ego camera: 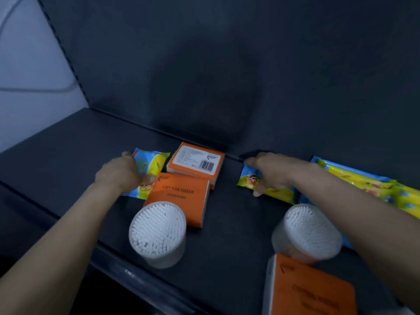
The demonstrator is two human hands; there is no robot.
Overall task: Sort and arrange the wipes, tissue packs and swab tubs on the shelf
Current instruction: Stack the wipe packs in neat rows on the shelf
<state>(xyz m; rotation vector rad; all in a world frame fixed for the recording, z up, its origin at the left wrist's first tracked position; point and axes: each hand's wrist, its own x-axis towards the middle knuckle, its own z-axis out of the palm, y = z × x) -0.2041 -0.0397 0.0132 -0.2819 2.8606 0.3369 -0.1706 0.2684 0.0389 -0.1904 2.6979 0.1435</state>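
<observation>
My left hand (120, 172) grips a blue and yellow wipes pack (152, 163) lying at the back of the dark shelf (229, 223), thumb on its near side. My right hand (270, 171) holds another wipes pack (250, 180) at its left end, fingers over its far edge, thumb on the near edge. Two orange cotton tissue packs lie between the hands, one label up (196, 162), one front up (179, 198). A clear tub of white swabs (158, 233) stands in front of them. A second swab tub (309, 233) stands under my right forearm.
More wipes packs (368, 187) lie in a row at the right along the back. A third orange tissue pack (311, 289) lies at the shelf's front right. The shelf's back wall (227, 76) rises just behind the packs. A lower shelf edge (136, 273) runs along the front left.
</observation>
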